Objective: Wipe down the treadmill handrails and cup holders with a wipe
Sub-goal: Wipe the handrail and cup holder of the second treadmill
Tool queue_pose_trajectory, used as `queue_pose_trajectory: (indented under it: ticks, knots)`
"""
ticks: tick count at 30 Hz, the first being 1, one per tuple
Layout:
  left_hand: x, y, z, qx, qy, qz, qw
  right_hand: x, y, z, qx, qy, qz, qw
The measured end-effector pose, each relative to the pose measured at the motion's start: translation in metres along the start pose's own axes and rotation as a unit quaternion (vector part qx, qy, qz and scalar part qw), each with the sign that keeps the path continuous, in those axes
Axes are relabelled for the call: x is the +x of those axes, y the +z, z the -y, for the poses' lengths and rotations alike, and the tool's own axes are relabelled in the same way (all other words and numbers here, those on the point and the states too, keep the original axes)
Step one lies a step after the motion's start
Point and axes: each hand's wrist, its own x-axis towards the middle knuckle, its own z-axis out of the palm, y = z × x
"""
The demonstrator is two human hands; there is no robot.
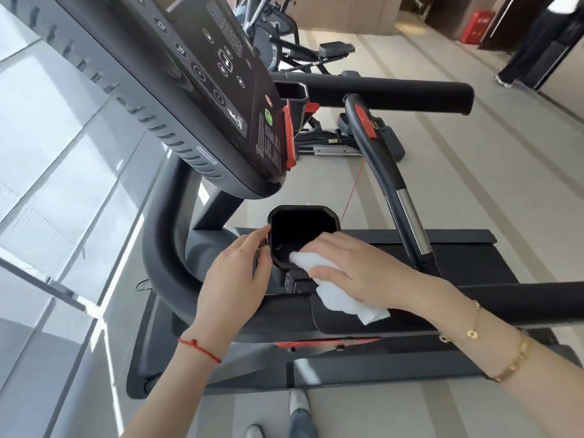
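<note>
Right hand (354, 273) presses wipe (341, 298) into cup holder (303, 213) (left hand (234, 273) steadies rim, fingers relaxed).

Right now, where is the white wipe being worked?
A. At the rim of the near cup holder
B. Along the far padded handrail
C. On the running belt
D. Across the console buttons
A: the right hand presses the white wipe over the near edge of the black cup holder, while the left hand steadies its side.

exercise bike (271, 36) behind | red box (477, 26) far right | person standing (534, 42) beside it
</note>
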Motion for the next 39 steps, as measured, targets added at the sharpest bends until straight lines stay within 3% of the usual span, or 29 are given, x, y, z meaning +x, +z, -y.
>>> queue_pose_trajectory:
  ticks: [6,11,14,18,21,25,29,35,39]
  knots:
    - [-0.001,0.0,-0.005,0.003,-0.003,-0.009,1.0,0.028,0.005,0.018,-0.082,-0.018,0.016,0.996]
    - [-0.002,0.0,-0.004,0.006,-0.003,-0.003,1.0,0.024,0.007,0.016,-0.007,0.007,-0.004,1.0]
    - [-0.002,-0.001,-0.003,0.006,-0.002,0.003,1.0,0.005,-0.001,-0.001,-0.01,-0.024,-0.013,1.0]
    - [0.004,0.001,-0.003,0.002,-0.017,0.003,1.0,0.0,-0.01,-0.017,-0.089,-0.082,-0.107,0.987]
    - [0.009,0.003,-0.007,0.003,-0.018,0.002,1.0,0.026,-0.017,-0.028,-0.112,-0.038,-0.195,0.974]
    - [0.021,0.01,-0.011,0.021,-0.031,-0.002,0.999,0.071,-0.016,-0.036,-0.085,-0.037,-0.142,0.985]
    - [0.029,0.016,-0.01,0.022,-0.041,-0.007,0.999,0.101,-0.014,-0.04,0.017,-0.043,-0.069,0.997]
    - [0.032,0.019,-0.001,0.012,-0.03,-0.017,0.999,0.07,-0.021,-0.077,0.116,0.028,-0.055,0.991]
    - [0.033,0.021,0.0,0.01,-0.029,-0.026,0.999,0.091,-0.018,-0.061,0.013,-0.01,-0.043,0.999]
